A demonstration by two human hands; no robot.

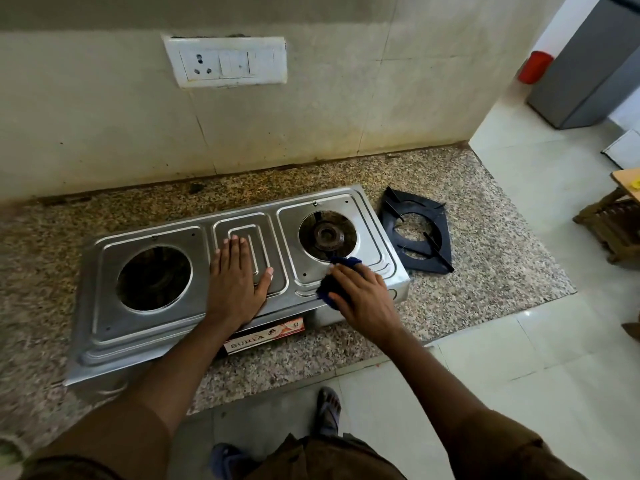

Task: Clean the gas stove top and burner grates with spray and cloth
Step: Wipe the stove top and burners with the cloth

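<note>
Stove (pixel 145 341) sits on the speckled counter (pixel 467 289), both grates off. One black grate (pixel 420 233) lies just beside its right end; I can't find the other, nor any spray bottle.

My left hand (pixel 235 278) lies flat, fingers straight, pressing the ribbed middle panel. My right hand (pixel 360 289) is bunched over the dark blue cloth (pixel 341 263) at the front edge of the right burner (pixel 327 235) opening; it seems to pinch the cloth, though the fingers hide most of it.

Handling, my read: the cloth is soft and shapeless, best kept wadded under the palm. The steel top is light, slick sheet, likely to skid, hence the bracing hand. The grate looks stiff and heavy; lift it by the outer frame.
</note>
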